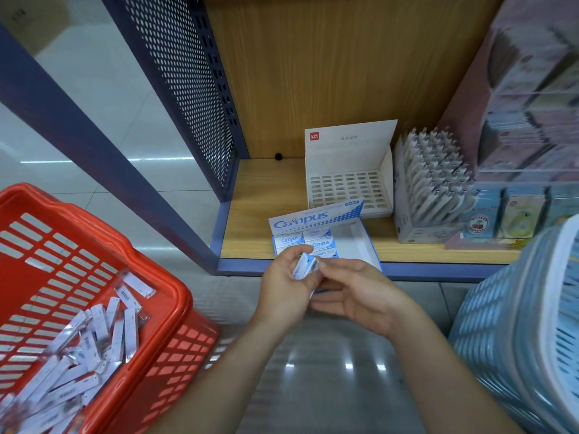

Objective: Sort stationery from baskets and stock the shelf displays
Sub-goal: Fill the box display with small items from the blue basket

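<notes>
Dozens of long white packets [94,346] are lying jumbled in the red slotted plastic basket [175,296] at my far left, their dark print too blurred for me to read. Moving right, I am seeing the left hand [286,286] reaching up from the lower middle, its fingers curling round the small white-and-blue wrapped eraser [305,266]. The eraser is hanging in the air just in front of the shelf's front edge. Its long axis is tilting from lower left to upper right, and its upper end is pointing toward the open blue-and-white cardboard box [357,242] behind it. Blue print is running along its sleeve, but I cannot read it. The right hand [357,296] is coming in from the lower right, thumb and forefinger pinching the eraser's upper right end while the other fingers are lying loosely stretched below. The box is sitting at the front of the pale wooden shelf [250,214]; its raised lid is showing "Campus", as are the packed erasers [319,244] in its left half. Behind it a white cardboard display tray [347,183] with a slotted grid is standing, showing a red "deli" logo on its back flap. Just right, grey-white pens [432,183] are standing in tiers, and a pale blue slotted basket [517,324] is filling the right edge.
</notes>
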{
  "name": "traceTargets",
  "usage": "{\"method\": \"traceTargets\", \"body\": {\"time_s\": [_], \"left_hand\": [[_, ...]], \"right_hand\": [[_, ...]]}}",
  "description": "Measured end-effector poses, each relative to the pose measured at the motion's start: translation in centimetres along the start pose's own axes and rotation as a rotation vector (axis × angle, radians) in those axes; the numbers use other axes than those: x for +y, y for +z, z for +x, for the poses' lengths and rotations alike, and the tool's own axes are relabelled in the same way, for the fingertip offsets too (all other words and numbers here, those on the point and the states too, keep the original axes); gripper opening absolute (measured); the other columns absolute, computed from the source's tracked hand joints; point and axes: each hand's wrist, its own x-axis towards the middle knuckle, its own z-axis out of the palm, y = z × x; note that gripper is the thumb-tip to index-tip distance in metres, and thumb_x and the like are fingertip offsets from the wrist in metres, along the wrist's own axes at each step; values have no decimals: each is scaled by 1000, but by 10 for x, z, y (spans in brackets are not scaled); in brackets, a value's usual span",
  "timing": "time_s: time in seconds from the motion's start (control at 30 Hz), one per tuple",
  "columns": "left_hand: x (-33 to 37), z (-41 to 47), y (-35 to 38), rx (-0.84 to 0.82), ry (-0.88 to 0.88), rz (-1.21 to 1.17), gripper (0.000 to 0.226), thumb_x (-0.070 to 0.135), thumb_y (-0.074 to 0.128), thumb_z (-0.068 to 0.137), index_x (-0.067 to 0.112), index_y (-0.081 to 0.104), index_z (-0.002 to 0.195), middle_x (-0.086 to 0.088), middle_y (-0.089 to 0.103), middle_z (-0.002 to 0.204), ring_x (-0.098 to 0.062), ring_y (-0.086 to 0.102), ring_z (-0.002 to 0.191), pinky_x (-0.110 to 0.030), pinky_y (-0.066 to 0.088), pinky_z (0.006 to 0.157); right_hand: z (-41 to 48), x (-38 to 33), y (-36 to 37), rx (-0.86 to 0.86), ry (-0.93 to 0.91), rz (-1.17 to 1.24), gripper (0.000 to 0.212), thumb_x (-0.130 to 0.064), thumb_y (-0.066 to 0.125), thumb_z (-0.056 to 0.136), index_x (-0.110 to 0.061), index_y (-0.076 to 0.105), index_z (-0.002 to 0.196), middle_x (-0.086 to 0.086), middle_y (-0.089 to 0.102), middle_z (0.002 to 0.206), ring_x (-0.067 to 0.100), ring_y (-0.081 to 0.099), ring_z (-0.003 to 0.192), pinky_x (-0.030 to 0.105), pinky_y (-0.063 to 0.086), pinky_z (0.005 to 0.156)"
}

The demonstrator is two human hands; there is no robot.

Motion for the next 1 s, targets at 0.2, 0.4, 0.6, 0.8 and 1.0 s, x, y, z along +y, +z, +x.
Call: {"method": "traceTargets", "body": {"time_s": [0.2,0.4,0.6,0.8,1.0], "left_hand": [[-5,-5,-6,-33,104,235,32,18,72,86,38,64,110,2,63,117,-10,60,111,-37,49,99],[-11,-15,-15,-39,34,134,24,25,64,75,33,63,98,-1,67,110,-17,63,103,-36,51,93],[-22,-18,-24,-54,-76,167,27,18,77,74,29,58,90,5,70,94,-7,62,74,-23,50,71],[-16,-14,-18,8,87,336,19,29,82,74,32,66,84,10,74,87,-5,68,83,-28,55,77],[-5,-8,-17,-70,39,345,27,34,65,91,10,69,80,9,58,57,-4,50,55,-28,41,59]], "right_hand": [[-1,13,5,86,-80,-22,14,-16,63,93,-13,72,103,8,72,85,18,70,71,29,58,67],[-5,20,11,171,-88,37,10,-11,60,94,-7,69,92,12,75,86,25,72,73,31,60,67],[-4,14,2,301,-145,173,9,2,57,93,-4,56,87,16,71,77,22,71,59,27,59,57],[-5,13,1,263,-191,230,15,5,58,92,-7,60,101,15,70,70,22,70,62,26,60,65],[-4,5,-11,215,-292,98,23,8,65,84,0,67,105,14,71,86,18,71,74,21,58,69]]}}
